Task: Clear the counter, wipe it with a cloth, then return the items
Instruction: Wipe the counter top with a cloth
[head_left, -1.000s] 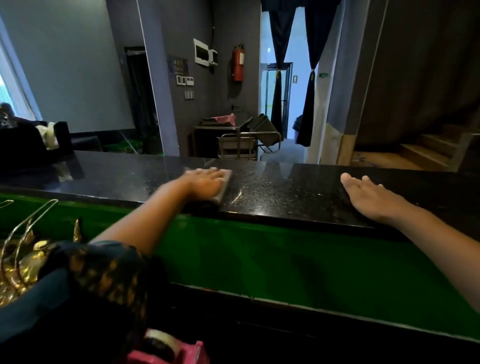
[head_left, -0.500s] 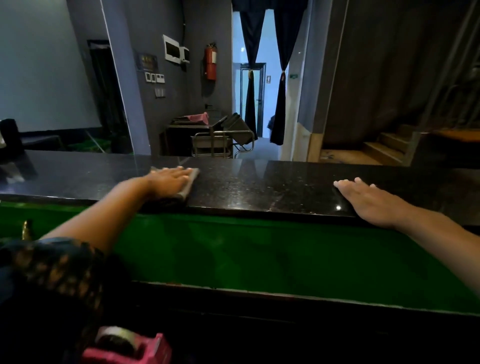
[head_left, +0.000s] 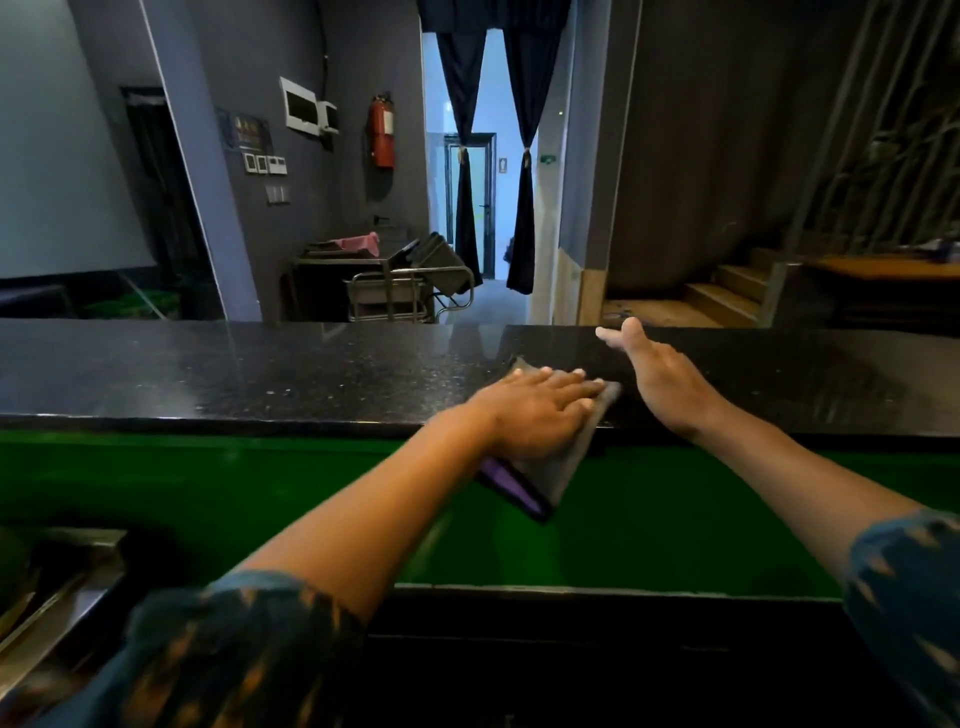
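Note:
A raised black granite counter (head_left: 260, 374) runs across the view. My left hand (head_left: 535, 410) lies flat on a grey cloth (head_left: 563, 462) with a purple edge, pressing it onto the counter's near edge; part of the cloth hangs over the green front panel (head_left: 311, 499). My right hand (head_left: 660, 379) rests just to the right of the cloth, fingers stretched out toward the far edge, holding nothing.
Beyond the counter stand a metal trolley (head_left: 410, 291) and a red fire extinguisher (head_left: 382, 130) on the grey wall. Wooden steps (head_left: 727, 296) rise at the right. A metal tray edge (head_left: 62, 577) shows at the lower left.
My left hand has slid the cloth to the right along the counter, ending next to my right hand. The cloth now hangs over the near edge. The camera has turned right.

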